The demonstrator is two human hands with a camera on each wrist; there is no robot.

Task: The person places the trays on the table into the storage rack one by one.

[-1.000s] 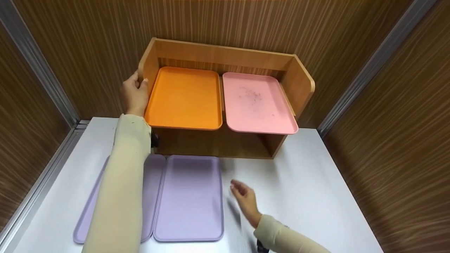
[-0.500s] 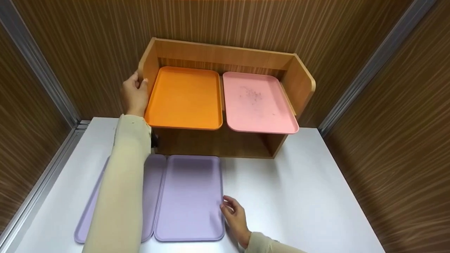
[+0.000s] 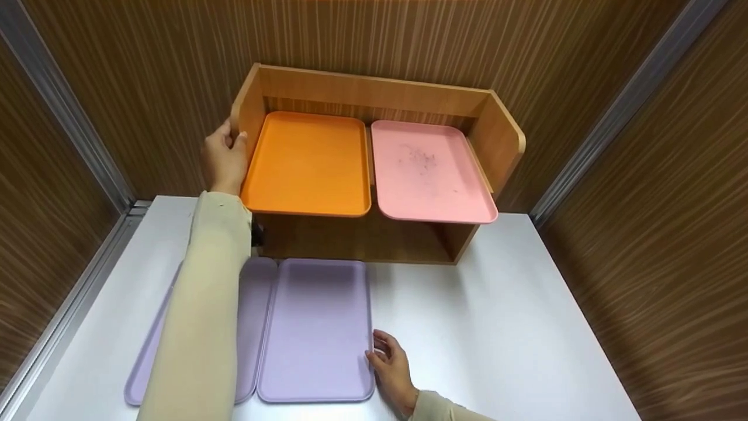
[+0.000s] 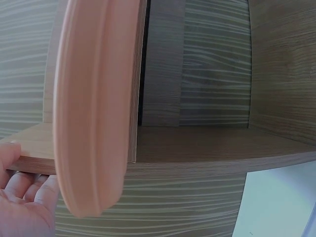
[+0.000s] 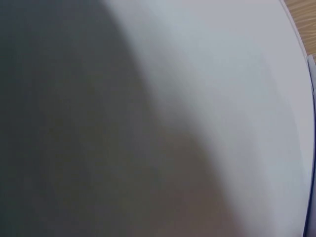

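My left hand (image 3: 224,156) grips the left side panel (image 3: 250,108) of a wooden shelf (image 3: 374,82). In the left wrist view, the thumb of that hand (image 4: 27,207) lies on one face of the panel and the fingers on the other. Beside it, the orange tray (image 4: 94,108) shows edge-on; from the head view this orange tray (image 3: 310,164) lies on the shelf's upper level. My right hand (image 3: 392,371) holds the right edge of a purple tray (image 3: 315,327) on the table, thumb over the rim. A blurred dark shape fills much of the right wrist view.
A pink tray (image 3: 432,175) with dark scuffs sits right of the orange one, and both overhang the shelf front. Another purple tray (image 3: 257,316) lies partly under my left forearm. The white table (image 3: 497,327) meets wood-grain walls (image 3: 643,263) around it.
My right hand has moved down and left from above the table to the purple tray's right edge, where its thumb now rests on the rim. My left hand keeps its grip.
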